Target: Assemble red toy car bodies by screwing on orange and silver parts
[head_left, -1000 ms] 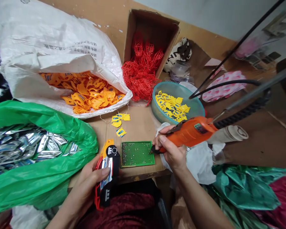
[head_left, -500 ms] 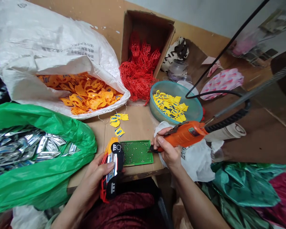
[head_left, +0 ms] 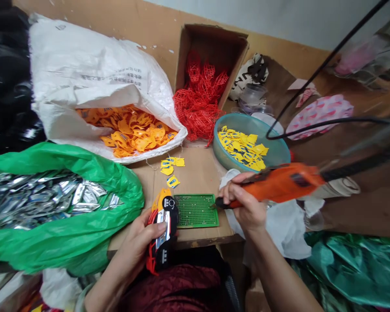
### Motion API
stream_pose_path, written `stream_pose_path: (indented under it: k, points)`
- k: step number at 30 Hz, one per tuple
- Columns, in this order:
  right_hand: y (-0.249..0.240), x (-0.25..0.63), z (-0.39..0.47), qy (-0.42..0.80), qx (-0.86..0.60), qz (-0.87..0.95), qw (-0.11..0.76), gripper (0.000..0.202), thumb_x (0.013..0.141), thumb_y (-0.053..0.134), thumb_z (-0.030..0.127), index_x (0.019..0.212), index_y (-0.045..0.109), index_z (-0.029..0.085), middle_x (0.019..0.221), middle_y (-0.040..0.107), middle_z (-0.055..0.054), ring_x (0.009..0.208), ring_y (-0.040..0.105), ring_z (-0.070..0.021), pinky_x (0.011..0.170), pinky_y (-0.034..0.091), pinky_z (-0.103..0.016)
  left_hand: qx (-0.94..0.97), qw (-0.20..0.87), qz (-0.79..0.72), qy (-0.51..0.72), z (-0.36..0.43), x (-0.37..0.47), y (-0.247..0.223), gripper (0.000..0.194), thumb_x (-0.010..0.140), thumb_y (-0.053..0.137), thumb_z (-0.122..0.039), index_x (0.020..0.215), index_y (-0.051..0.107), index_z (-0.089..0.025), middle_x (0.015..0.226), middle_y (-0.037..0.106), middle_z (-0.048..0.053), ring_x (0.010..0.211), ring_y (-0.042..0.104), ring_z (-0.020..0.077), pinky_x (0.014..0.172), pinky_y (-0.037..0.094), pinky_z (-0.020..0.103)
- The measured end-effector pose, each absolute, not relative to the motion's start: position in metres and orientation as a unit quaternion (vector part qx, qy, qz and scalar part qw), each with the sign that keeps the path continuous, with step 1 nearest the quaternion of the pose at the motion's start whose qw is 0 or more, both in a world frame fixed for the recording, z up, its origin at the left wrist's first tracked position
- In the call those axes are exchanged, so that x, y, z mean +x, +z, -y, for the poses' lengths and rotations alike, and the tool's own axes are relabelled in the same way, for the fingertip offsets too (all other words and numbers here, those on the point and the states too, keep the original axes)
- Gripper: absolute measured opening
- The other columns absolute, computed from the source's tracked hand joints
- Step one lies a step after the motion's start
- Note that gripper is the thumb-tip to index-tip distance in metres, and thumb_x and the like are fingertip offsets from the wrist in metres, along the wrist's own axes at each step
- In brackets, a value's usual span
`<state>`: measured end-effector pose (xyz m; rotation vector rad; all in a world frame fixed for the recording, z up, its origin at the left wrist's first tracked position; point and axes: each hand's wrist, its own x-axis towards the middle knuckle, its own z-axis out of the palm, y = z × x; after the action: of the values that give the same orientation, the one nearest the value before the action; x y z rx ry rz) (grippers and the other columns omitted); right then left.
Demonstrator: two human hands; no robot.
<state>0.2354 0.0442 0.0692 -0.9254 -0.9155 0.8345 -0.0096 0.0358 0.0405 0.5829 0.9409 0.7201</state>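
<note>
I have the left hand (head_left: 143, 233) wrapped round the car (head_left: 163, 227), long axis near-to-far, just left of the tray (head_left: 199, 225); the right hand (head_left: 248, 203) grips the driver (head_left: 281, 185), tip at the tray's right edge.
</note>
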Motion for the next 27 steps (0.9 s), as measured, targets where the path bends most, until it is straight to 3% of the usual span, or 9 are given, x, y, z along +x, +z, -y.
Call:
stream_pose_path:
  k: [7,12,27]
  points:
    - [0.125,0.192,-0.065,0.461,-0.28,0.408,0.736,0.012,0.077,0.072,0.028,0.086,0.067,0.023,0.052,0.051,0.006,0.04,0.049,-0.0129,0.05,0.048,-0.031,0.266,0.767,-0.443,0.381,-0.033,-0.02,0.034,0.037,0.069,0.083,-0.035,0.098,0.07,-0.015,0.08,0.069,0.003,0.065,0.061,0.015,0.06,0.048,0.023]
    - [0.122,0.154,-0.075,0.526,-0.243,0.407,0.706,0.012,0.077,0.071,0.028,0.088,0.066,0.023,0.052,0.052,0.006,0.041,0.05,-0.013,0.051,0.047,-0.031,0.25,0.76,-0.45,0.397,-0.032,-0.021,0.024,0.037,0.069,0.082,-0.034,0.096,0.067,-0.014,0.077,0.068,0.003,0.064,0.062,0.0154,0.059,0.048,0.024]
    - [0.113,0.126,-0.082,0.55,-0.267,0.393,0.687,0.015,0.073,0.069,0.026,0.084,0.062,0.021,0.049,0.051,0.007,0.039,0.049,-0.0123,0.049,0.046,-0.03,0.233,0.772,-0.427,0.41,-0.034,-0.02,0.018,0.04,0.069,0.081,-0.034,0.101,0.067,-0.015,0.082,0.069,0.003,0.068,0.061,0.0161,0.061,0.046,0.025]
